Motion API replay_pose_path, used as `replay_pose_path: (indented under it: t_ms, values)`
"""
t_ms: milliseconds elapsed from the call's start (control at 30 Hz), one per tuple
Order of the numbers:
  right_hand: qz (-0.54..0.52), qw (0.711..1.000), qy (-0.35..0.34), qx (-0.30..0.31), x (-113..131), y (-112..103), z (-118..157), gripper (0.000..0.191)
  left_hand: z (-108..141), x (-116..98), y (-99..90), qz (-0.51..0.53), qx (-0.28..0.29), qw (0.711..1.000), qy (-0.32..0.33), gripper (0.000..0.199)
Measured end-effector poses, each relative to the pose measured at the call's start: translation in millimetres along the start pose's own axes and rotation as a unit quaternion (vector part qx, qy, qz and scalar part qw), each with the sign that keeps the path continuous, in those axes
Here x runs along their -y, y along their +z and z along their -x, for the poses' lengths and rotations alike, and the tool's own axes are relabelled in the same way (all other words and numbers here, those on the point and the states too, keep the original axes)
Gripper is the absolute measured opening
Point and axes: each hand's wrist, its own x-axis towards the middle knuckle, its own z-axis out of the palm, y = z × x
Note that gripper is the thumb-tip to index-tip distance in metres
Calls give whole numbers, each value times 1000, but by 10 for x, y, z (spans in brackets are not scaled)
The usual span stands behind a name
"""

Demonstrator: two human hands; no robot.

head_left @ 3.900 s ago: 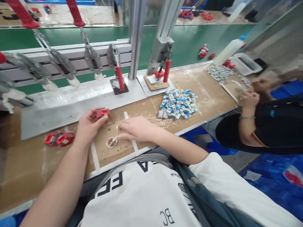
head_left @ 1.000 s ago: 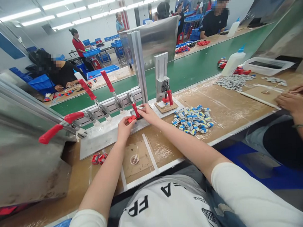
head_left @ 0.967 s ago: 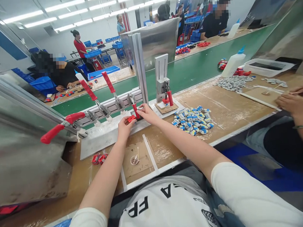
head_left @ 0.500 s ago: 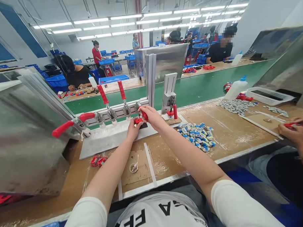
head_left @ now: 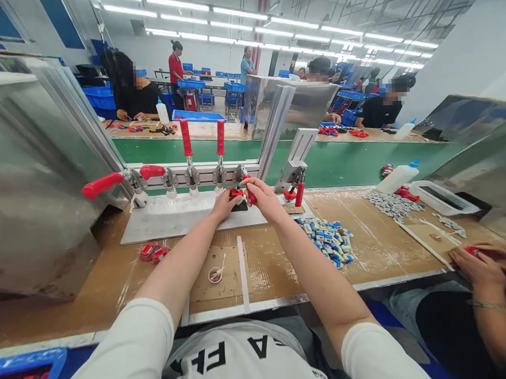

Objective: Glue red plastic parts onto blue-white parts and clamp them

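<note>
My right hand [head_left: 265, 199] is wrapped round the red handle [head_left: 251, 196] of the rightmost toggle clamp [head_left: 240, 172] on the rail. The handle points down. Beneath that clamp, a small red plastic part [head_left: 236, 193] rests on a dark block [head_left: 239, 207], and my left hand [head_left: 222, 205] pinches it from the left. Fingertips partly cover the part. Along the same rail to the left stand several more toggle clamps, two with upright red handles [head_left: 220, 137]. Under them lies a white base board [head_left: 154, 221].
Right of my arm lies a heap of blue-and-grey pieces [head_left: 329, 239]. Red parts [head_left: 153, 251] and a small cup [head_left: 215, 275] with a stick are nearer me. A separate clamp stand [head_left: 296, 171] rises right of the rail. A co-worker's hands [head_left: 479, 262] are at the far right.
My view has tilted and shifted. My right hand stays on the clamp handle. The red part now sits lower under the clamp, with my left fingers still at it.
</note>
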Motion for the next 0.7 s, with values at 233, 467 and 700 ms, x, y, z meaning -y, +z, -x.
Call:
replay_pose_path:
  t_ms: [233,467,700]
  values:
    - [80,997,-23,10,-254,-20,36,46,19,-7,8,9,-1,1000,10,37]
    - [116,990,-78,5,-521,-48,77,45,11,1,16,5,-2,1000,6,39]
    - [274,953,-130,-2,-864,-135,-6,43,28,-28,-8,-4,1,1000,1,38]
